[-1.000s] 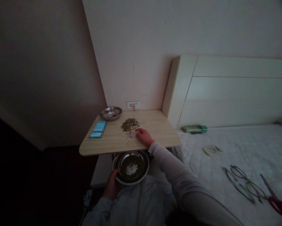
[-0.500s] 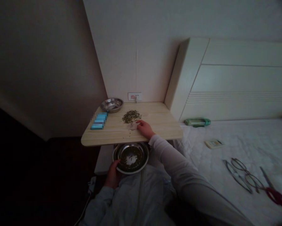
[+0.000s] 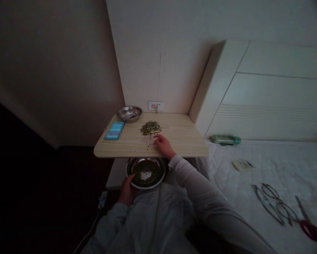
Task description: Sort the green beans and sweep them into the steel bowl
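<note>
My left hand (image 3: 127, 190) grips the rim of a steel bowl (image 3: 160, 180) in my lap, thumb over the edge. Small greenish-brown grains lie scattered in this bowl, just below the front edge of a light wooden board (image 3: 190, 141). Over the board, my right hand (image 3: 163, 145) has its fingers curled, pinching what looks like a thin clear plastic piece (image 3: 148, 140), blurred and hard to make out. Right in front of it spreads a pile of the same grains (image 3: 151, 128). A few loose grains (image 3: 147, 149) lie closer to the board's edge.
A second steel bowl (image 3: 129, 114) and a blue-screened phone (image 3: 115, 131) sit at the board's left. On the bed to my right are a green bottle (image 3: 225, 140), a pale small device (image 3: 243, 165), glasses (image 3: 276, 204) and red-handled scissors (image 3: 310, 227). A wall socket (image 3: 155, 105) is behind.
My view has shifted slightly. Fewer loose grains show between the clear piece and the board's front edge. Both hands keep nearly the same places, the left still on the bowl.
</note>
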Motion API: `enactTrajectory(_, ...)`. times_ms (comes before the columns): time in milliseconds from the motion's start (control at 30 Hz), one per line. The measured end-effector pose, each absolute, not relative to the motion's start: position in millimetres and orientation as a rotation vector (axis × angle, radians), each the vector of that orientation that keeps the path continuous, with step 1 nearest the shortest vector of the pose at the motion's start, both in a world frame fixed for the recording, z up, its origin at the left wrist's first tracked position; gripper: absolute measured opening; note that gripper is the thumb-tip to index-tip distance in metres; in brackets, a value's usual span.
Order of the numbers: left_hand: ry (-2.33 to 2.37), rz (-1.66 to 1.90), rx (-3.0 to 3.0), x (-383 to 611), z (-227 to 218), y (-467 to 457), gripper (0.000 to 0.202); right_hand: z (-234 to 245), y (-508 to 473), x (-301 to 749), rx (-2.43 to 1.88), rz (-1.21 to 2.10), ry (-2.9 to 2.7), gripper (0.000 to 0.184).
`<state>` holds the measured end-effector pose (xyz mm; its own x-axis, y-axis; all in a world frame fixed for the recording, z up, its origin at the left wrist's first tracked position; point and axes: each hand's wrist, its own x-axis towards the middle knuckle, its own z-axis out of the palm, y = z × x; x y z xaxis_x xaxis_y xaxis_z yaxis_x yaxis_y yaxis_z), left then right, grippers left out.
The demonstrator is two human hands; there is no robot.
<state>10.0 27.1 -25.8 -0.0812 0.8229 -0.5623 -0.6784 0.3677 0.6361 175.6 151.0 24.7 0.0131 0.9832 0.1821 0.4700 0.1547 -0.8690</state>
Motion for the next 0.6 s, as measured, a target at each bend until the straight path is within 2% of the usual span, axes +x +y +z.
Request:
enactTrajectory(167, 1.116, 1.304, 0.181, 6.1, -30.8, 28.0, 0.008, 29.8, 119.8, 139.2, -1.434, 0.714, -1.684, 0.023)
enactTrajectory(333, 1.128, 1.244, 0.195, 4.6, -31.8, 27.5, 0.016, 36.5, 98.2, 106.7, -1.524, 0.536, -1.988, 0.025)
enactTrajectory(600, 1.086, 1.268, 0.229, 7.3, -33.5, 28.2, 0.017, 40.7, 104.6, 126.3, -1.816, 0.401, -1.979, 0.024)
